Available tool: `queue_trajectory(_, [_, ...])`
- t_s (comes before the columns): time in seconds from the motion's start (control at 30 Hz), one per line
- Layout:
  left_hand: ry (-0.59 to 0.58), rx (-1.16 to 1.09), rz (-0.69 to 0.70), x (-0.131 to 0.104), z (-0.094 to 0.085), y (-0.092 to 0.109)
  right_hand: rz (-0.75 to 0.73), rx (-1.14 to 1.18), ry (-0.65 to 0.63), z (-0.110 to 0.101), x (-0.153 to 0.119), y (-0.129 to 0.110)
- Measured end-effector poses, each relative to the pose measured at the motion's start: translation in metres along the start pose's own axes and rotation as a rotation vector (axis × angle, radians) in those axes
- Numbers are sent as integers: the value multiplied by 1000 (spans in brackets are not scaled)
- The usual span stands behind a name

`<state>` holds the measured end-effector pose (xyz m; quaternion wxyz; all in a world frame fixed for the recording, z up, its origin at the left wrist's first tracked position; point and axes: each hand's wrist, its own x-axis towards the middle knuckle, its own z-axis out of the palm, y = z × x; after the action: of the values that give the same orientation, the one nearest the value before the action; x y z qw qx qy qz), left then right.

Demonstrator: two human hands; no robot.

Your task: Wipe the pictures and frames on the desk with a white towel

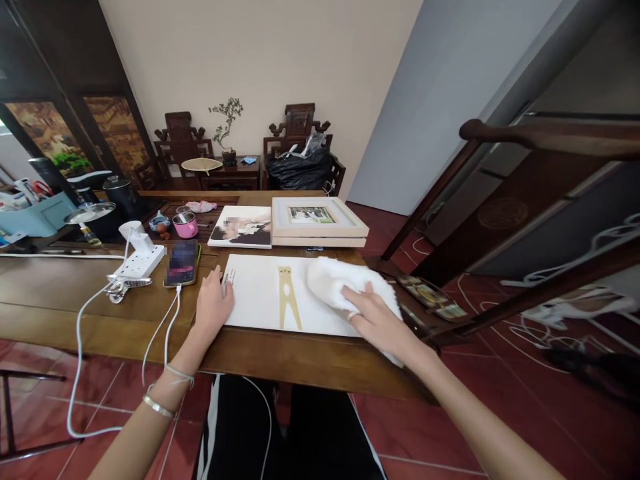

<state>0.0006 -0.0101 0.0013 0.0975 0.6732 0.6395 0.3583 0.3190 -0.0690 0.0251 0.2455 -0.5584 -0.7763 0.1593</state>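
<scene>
A flat white picture panel [255,287] lies near the table's front edge, with small print at its upper left corner. On its middle is a tan forked stand leg [287,293], shaped like a long A. My left hand [214,297] grips the panel's left edge, its thumb on the white face. Bunched under my right hand [373,313] is a fluffy white cloth [330,280], pressed on the panel's right part. The cloth hides that part of the panel and hangs over its right end.
Behind the panel lie a photo print [243,227] and stacked pale wooden frames [320,223]. To the left are a charging phone [181,263], a power strip [143,260] with loose cables, and a pink cup [185,225]. A wooden chair [480,213] stands close on the right.
</scene>
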Motion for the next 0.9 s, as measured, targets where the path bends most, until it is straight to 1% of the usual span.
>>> queue_trajectory(0.07, [-7,-59,-23,1,-3,0,60,-3,52,3,2,16])
queue_trajectory(0.13, [-7,-143,-55,4,-5,-3,71,16,64,6,4,22])
queue_trajectory(0.23, [-17,-310,-155,10,-8,-11,43,29,62,10,5,17])
queue_trajectory(0.33, [-77,-560,-286,13,-13,-12,7,31,49,12,6,11])
queue_trajectory(0.4, [-92,-742,-350,12,-19,-4,-7,26,40,11,7,9])
queue_trajectory(0.47, [-97,-908,-411,8,-27,8,-14,22,44,8,8,9])
queue_trajectory(0.53, [-105,-1020,-475,3,-37,23,-27,21,49,5,10,6])
queue_trajectory(0.57, [-86,-1051,-503,0,-43,30,-30,22,56,3,11,2])
queue_trajectory(0.63, [-37,-1071,-551,-7,-54,43,-33,30,77,1,10,-10])
queue_trajectory(0.7, [-18,-1050,-557,-15,-66,55,-69,58,105,1,7,-31])
queue_trajectory(0.73, [-21,-1038,-536,-19,-73,60,-124,75,112,2,4,-43])
queue_trajectory(0.87, [-51,-1011,-374,-39,-98,83,-448,56,75,8,-12,-94])
queue_trajectory(0.9, [-31,-1002,-340,-44,-105,89,-505,32,80,9,-16,-104])
